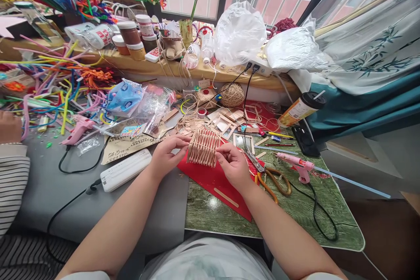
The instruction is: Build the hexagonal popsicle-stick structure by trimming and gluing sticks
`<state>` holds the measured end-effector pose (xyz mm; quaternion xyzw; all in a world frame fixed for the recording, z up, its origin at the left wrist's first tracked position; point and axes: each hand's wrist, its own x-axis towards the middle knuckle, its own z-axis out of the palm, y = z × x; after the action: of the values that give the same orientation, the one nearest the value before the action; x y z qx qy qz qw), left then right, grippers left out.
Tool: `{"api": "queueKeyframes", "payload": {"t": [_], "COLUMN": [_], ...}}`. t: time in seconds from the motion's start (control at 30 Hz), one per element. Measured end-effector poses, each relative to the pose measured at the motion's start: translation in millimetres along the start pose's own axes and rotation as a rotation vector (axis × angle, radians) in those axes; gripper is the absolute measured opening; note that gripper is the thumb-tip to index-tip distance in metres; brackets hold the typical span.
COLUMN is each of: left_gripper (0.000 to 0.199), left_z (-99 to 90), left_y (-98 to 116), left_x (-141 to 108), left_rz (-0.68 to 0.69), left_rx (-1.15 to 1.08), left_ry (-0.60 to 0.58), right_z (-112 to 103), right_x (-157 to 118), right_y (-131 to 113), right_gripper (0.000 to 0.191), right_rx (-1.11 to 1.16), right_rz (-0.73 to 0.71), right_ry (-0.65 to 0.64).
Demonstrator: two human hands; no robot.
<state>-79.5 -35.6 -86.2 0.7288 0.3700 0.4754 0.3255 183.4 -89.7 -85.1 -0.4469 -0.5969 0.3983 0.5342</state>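
Between my two hands is a small woven basket-like piece [204, 147] of tan sticks and twine, held above a red sheet [210, 179]. My left hand [169, 155] pinches its left edge between thumb and fingers. On the opposite side, the thumb and fingertips of my right hand [233, 164] close on its right edge. A loose wooden stick [226, 197] lies on the red sheet below. Scissors with orange handles [278, 181] rest just right of my right hand. Behind the piece are scattered wooden sticks [229, 118] and a twine ball [232, 94].
Pink glue guns lie at right [300, 166] and left [80, 129], with cords. A white power bank [126, 170] sits left of my left hand. A lidded cup [302, 109] stands back right. Another person's striped sleeve [13, 183] is at far left, near piled pipe cleaners.
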Motion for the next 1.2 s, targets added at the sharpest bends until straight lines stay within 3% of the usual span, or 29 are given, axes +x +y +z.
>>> {"api": "queueKeyframes", "payload": {"t": [0.33, 0.6, 0.83, 1.03, 1.2], "left_gripper": [0.014, 0.023, 0.035, 0.042, 0.078], "left_z": [4.2, 8.8, 18.9, 23.7, 34.6], "left_y": [1, 15, 24, 24, 27], "left_x": [-3, -9, -10, -10, -17], "left_rz": [0.069, 0.145, -0.026, -0.088, -0.240], "left_rx": [0.121, 0.442, 0.547, 0.592, 0.540], "left_ry": [0.028, 0.007, -0.045, -0.052, -0.063], "right_z": [0, 0, 2, 3, 7], "right_x": [-1, 0, -3, -6, -6], "right_y": [7, 7, 10, 14, 13], "right_gripper": [0.022, 0.021, 0.026, 0.032, 0.027], "right_rx": [0.034, 0.047, 0.071, 0.086, 0.118], "right_rz": [0.020, -0.003, 0.048, 0.102, 0.068], "right_ry": [-0.001, -0.003, 0.028, 0.071, 0.078]}}
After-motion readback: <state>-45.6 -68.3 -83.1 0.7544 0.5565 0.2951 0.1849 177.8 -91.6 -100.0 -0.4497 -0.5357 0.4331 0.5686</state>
